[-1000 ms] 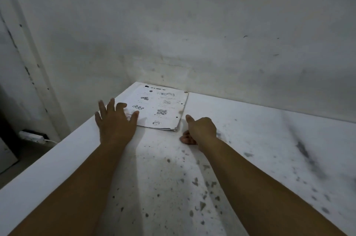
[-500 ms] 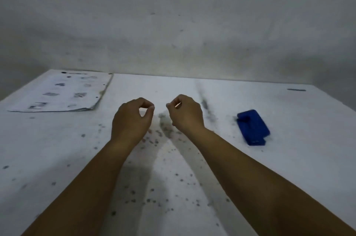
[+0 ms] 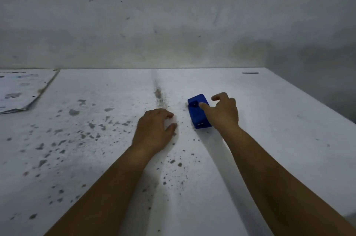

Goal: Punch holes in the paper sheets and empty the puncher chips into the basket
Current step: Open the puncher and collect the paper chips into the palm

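Both bare forearms reach from the near edge toward the far side, running roughly side by side. The left hand (image 3: 154,129) lies palm down, low over the worktop (image 3: 279,139), fingers loosely curled with the thumb tucked toward the right. The right hand (image 3: 223,110) stretches farther and to the right, palm down, fingers spread and arched, thumb pointing left, its grip wide and holding nothing.

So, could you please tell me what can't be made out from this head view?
- Basket: nowhere in the head view.
- Paper sheets: cut off by the left edge; print too blurred to read.
- Blue puncher: right side hidden behind the right hand; actual contact unclear.
- Left hand: palm down, underside hidden.
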